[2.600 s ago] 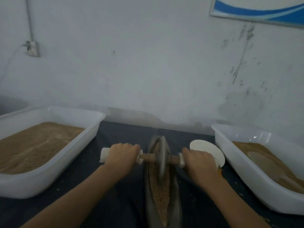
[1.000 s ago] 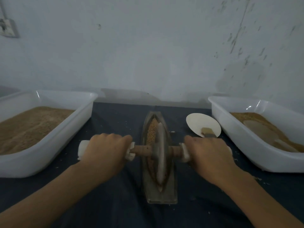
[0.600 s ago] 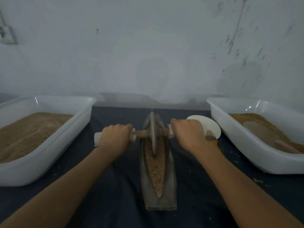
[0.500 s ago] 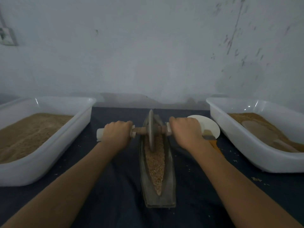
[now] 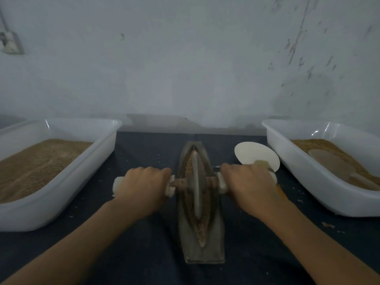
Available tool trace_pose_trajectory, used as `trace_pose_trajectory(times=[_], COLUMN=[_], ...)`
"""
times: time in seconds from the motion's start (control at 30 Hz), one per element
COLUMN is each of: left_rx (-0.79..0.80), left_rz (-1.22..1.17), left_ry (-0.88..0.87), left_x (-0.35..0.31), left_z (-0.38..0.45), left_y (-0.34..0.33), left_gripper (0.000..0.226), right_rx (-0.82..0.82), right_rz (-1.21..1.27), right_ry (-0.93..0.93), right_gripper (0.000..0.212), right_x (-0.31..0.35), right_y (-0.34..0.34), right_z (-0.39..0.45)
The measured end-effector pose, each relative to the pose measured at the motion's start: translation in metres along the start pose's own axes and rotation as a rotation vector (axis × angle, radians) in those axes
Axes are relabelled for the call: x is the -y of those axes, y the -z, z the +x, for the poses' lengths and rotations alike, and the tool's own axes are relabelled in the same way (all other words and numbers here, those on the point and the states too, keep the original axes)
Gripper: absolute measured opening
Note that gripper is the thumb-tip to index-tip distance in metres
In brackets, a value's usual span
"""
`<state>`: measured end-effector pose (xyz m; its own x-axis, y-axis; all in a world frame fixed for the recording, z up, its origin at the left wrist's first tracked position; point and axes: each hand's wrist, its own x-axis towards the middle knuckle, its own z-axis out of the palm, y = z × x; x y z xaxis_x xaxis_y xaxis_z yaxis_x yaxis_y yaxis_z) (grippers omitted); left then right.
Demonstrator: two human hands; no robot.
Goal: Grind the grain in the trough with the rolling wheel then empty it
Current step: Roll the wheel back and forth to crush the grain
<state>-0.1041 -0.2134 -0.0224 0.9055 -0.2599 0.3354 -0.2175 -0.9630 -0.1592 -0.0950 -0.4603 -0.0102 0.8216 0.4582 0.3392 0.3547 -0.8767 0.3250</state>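
Grain (image 5: 202, 206) fills the unmarked trough (image 5: 213, 239) under the hand-gripped rolling wheel (image 5: 196, 182).

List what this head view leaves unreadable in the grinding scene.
- Handle ends under the left hand and right hand: covered by the closed hands.
- Brown grain in the grey boat-shaped trough beneath the grey rolling wheel: hidden by the wheel; how finely it is ground is too dim to judge.
- Left white plastic tub and right white plastic tub: cut off by the frame edges.
- Object behind the right hand, by the white round disc: mostly hidden.
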Motion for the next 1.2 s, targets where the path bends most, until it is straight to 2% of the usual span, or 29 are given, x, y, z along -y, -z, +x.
trace_pose_trajectory(times=[0.17,0.33,0.43,0.53,0.6,0.7,0.8,0.87,1.0,1.2], left_rx=[-0.067,-0.066,-0.081,-0.250,-0.300,-0.151,-0.094,-0.115,-0.116,-0.020], left_rz=[0.028,0.071,0.087,0.094,0.077,0.105,0.098,0.106,0.122,0.130], left_ry=[0.063,-0.012,-0.077,-0.223,-0.246,-0.174,-0.005,0.045,0.044,0.029], left_x=[0.012,0.006,-0.005,-0.010,-0.009,-0.007,0.001,0.003,0.005,-0.010], left_z=[0.056,0.059,0.021,-0.020,-0.031,-0.018,0.018,0.041,0.067,0.008], left_y=[-0.032,-0.015,0.005,0.025,0.029,0.016,-0.010,-0.018,-0.018,0.007], left_gripper=[0.016,0.016,0.033,0.051,0.057,0.049,0.026,0.019,0.020,0.031], right_rx=[-0.093,-0.046,0.032,-0.108,-0.191,-0.132,-0.061,-0.046,-0.047,-0.054], right_rz=[-0.036,0.099,0.178,0.134,0.098,0.092,0.052,0.075,0.060,0.122], right_ry=[-0.062,-0.076,-0.050,-0.022,-0.014,-0.002,-0.015,-0.064,-0.156,-0.013], right_gripper=[0.016,0.023,0.025,0.051,0.052,0.042,0.029,0.028,0.024,0.028], right_x=[-0.014,-0.014,-0.010,-0.002,-0.002,-0.004,-0.013,-0.021,-0.024,-0.014], right_y=[-0.031,-0.030,-0.016,0.002,0.009,0.000,-0.019,-0.031,-0.045,-0.014], right_z=[0.065,0.041,-0.008,-0.050,-0.059,-0.042,0.001,0.035,0.063,-0.013])
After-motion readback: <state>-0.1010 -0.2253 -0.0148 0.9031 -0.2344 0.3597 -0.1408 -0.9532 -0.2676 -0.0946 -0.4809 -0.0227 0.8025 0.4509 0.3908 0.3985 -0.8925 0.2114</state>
